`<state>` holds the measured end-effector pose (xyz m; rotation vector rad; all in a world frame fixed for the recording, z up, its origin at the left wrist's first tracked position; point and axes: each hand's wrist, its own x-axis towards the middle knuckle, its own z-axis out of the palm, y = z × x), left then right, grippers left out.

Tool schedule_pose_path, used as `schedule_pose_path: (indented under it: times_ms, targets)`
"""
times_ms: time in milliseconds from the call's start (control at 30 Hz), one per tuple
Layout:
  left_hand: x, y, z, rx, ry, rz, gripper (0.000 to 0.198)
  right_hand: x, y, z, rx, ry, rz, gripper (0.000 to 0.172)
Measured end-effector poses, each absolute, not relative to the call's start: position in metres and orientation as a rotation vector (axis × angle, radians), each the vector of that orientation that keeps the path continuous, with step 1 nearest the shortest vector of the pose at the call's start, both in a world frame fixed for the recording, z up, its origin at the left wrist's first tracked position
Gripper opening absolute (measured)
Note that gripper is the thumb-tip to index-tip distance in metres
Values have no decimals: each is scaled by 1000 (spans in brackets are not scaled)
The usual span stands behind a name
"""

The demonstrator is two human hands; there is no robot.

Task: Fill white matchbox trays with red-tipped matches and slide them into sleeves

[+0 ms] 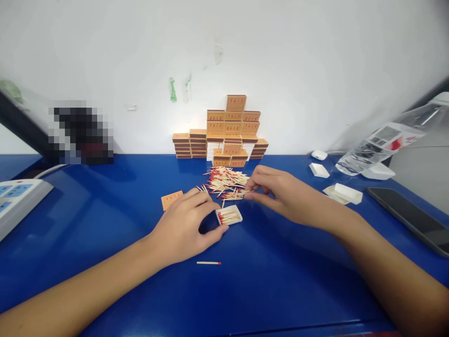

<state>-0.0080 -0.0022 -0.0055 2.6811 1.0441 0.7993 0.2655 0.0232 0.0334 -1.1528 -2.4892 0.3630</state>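
Red Chinese lettering [232, 128] on orange matchboxes [236, 103], matches [225, 179] at right fingers [257, 179]

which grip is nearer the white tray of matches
Left. The left grip is at the left end of the white tray; the right grip is farther off, beyond it to the right, by the right edge of the match pile.

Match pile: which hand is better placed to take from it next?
Probably the right hand: its fingertips are at the edge of the match pile, while the left hand holds the matchbox tray.
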Motion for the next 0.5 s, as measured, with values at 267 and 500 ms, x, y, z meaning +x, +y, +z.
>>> schedule_pose_path:
  times_ms: [267, 500]
  targets:
    - [-8, -3, -6, 2677, 1017, 816, 25, 243, 4, 29, -1104, -2559, 535, 10]
    - [-7, -3, -5, 2664, 1009, 829, 25, 248, 7, 29, -1089, -2546, 539, 10]
